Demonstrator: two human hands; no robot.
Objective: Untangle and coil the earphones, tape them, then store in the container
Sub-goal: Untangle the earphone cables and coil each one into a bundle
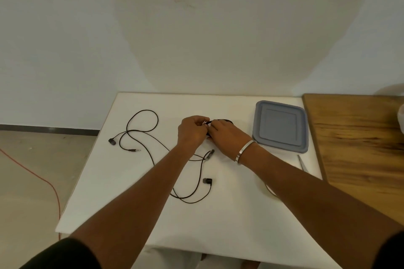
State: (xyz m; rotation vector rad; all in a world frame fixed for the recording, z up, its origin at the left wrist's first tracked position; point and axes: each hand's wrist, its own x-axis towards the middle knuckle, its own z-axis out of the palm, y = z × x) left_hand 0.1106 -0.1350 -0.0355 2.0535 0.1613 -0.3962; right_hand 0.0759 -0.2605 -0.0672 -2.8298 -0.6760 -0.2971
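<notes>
Both hands (pixel 192 130) (pixel 225 135) pinch one coiled earphone (pixel 220 120); one loose earphone (pixel 153 150), one container (pixel 281 125)

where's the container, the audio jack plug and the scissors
container (pixel 280 126): head view, centre of its grey-blue lid
audio jack plug (pixel 135 150): head view, metal tip
scissors (pixel 302 163): head view, visible blade by the wooden table

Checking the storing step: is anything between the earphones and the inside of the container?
Yes. The container has its grey lid on, so it is closed. Both hands, left and right, hold a dark bundle beside it, while loose earphones lie uncoiled on the table.
</notes>
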